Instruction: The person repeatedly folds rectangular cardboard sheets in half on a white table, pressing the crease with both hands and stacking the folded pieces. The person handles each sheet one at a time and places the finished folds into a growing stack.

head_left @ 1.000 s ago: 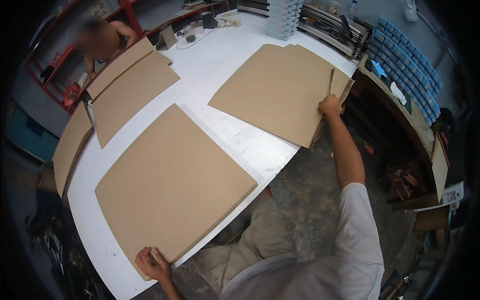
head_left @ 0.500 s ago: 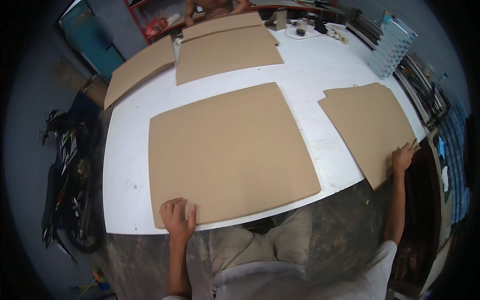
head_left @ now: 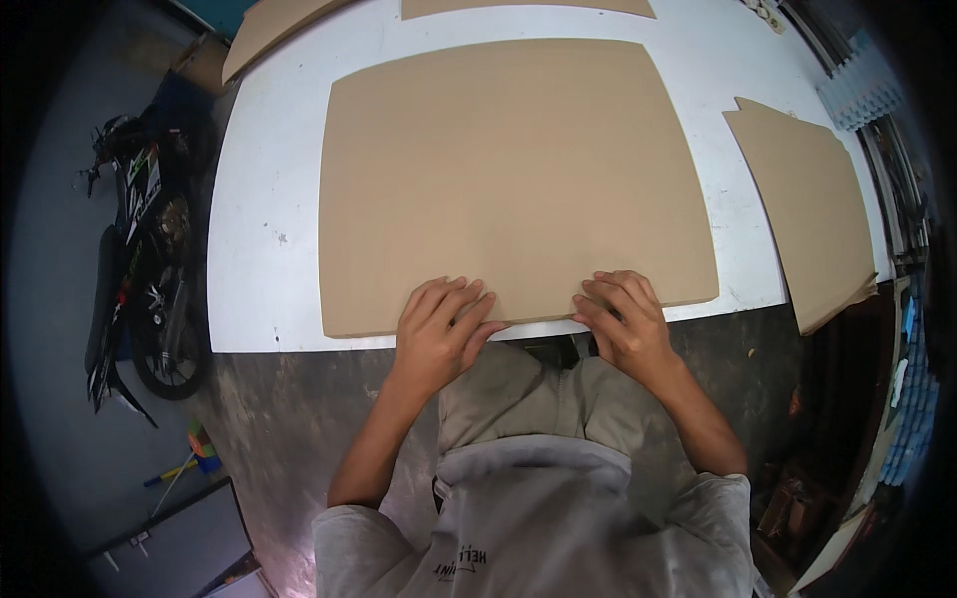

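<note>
A large brown cardboard sheet [head_left: 518,179] lies flat on the white table, its near side close to the table's front edge. Along that near side rests my left hand [head_left: 439,329], fingers bent over the top face and thumb at the front edge. To its right, my right hand [head_left: 626,324] grips the same edge in a like way, with fingers above and thumb at the rim. Whatever part of the thumbs reaches beneath the cardboard is hidden.
More cardboard sheets [head_left: 812,209] lie at the table's right, overhanging its front edge. Other cardboard [head_left: 528,8] lies at the far side and far left. The white table [head_left: 261,229] runs beyond the sheet. A motorcycle [head_left: 150,259] stands at left; a light-blue stack [head_left: 859,85] is far right.
My right hand has left the right-hand cardboard for the near edge of the large sheet. My left hand has moved right along that edge from the corner. The view has tilted down.
</note>
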Motion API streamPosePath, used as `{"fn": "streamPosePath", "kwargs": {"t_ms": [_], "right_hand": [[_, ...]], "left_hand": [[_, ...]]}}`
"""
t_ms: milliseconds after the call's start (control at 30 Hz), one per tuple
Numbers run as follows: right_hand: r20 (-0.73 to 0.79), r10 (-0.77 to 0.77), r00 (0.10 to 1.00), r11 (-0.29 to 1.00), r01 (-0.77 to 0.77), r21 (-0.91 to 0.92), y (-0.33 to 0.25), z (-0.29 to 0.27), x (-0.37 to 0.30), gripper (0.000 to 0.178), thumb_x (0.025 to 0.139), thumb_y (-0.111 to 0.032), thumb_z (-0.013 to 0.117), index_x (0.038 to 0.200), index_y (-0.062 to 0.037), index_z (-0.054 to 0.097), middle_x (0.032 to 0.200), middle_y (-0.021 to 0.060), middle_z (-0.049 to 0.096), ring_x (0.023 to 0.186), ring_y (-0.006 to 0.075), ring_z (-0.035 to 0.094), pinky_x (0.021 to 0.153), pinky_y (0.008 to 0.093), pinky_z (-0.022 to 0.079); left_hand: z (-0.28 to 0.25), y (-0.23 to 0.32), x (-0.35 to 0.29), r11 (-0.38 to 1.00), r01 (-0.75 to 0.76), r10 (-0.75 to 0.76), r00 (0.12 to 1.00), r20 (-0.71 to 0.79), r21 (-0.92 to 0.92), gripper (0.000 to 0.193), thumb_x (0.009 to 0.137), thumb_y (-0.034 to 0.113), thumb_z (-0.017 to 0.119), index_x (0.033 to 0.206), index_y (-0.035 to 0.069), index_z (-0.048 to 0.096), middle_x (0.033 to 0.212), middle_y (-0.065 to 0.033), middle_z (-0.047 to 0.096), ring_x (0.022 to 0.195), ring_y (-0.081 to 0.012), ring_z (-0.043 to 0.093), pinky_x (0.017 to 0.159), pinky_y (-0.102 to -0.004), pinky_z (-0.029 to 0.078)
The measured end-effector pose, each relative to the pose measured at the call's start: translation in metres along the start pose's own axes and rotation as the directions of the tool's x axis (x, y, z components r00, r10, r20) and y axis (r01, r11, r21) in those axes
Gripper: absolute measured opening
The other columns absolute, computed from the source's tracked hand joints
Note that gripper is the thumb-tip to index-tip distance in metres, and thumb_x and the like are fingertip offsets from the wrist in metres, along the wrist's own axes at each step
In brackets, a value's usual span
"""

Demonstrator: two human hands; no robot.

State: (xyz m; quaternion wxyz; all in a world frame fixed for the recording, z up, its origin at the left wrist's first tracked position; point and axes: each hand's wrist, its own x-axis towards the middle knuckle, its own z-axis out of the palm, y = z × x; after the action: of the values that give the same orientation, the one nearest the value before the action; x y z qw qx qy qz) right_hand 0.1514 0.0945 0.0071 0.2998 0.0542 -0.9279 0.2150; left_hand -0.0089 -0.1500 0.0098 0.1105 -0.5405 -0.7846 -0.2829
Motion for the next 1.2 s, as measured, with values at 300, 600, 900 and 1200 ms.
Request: {"fn": "streamPosePath", "kwargs": {"t_ms": [300,600,900,1200], "right_hand": [[0.149,0.165,0.975,0.983,-0.176,0.061,-0.002,-0.007,0.004,0.026,0.076,0.000,0.083,0.101,-0.0053,0.079,0.107,0.0096,0.073,0.103,0.0312,0.070,0.091,0.0458,0.053],[0.097,0.123,0.988,0.992,-0.119,-0.048,-0.010,0.001,-0.001,0.029,0.077,0.000,0.081,0.106,-0.0043,0.077,0.103,0.0101,0.069,0.103,0.0312,0.070,0.099,0.0537,0.054],[0.075,0.152,0.986,0.986,-0.146,-0.078,-0.020,0.009,-0.004,0.026,0.081,-0.005,0.080,0.107,-0.0018,0.076,0.102,0.0104,0.065,0.102,0.0305,0.065,0.101,0.0560,0.053],[0.082,0.157,0.984,0.986,-0.161,0.049,-0.022,0.024,0.021,0.021,0.074,-0.004,0.077,0.094,-0.0051,0.074,0.095,0.0066,0.062,0.092,0.0272,0.063,0.082,0.0440,0.047]], "left_hand": [[0.000,0.001,0.000,0.997,0.054,-0.051,0.997,0.050,-0.055,0.032,0.081,0.017,0.090,0.110,0.010,0.080,0.111,-0.0057,0.073,0.106,-0.0293,0.068,0.100,-0.0510,0.056],[0.006,0.007,-0.002,0.996,0.042,-0.040,0.999,0.025,-0.083,0.026,0.082,0.015,0.087,0.107,0.010,0.079,0.101,-0.0019,0.070,0.096,-0.0230,0.063,0.101,-0.0498,0.052],[0.017,0.009,-0.006,1.000,-0.008,0.008,1.000,-0.020,0.001,0.022,0.080,0.015,0.088,0.101,0.013,0.080,0.096,0.0002,0.069,0.092,-0.0227,0.062,0.096,-0.0480,0.052],[0.010,0.020,0.013,0.991,0.132,-0.132,0.991,0.037,0.015,0.013,0.084,0.009,0.081,0.095,0.013,0.077,0.094,-0.0005,0.070,0.088,-0.0221,0.061,0.089,-0.0395,0.040]]}}
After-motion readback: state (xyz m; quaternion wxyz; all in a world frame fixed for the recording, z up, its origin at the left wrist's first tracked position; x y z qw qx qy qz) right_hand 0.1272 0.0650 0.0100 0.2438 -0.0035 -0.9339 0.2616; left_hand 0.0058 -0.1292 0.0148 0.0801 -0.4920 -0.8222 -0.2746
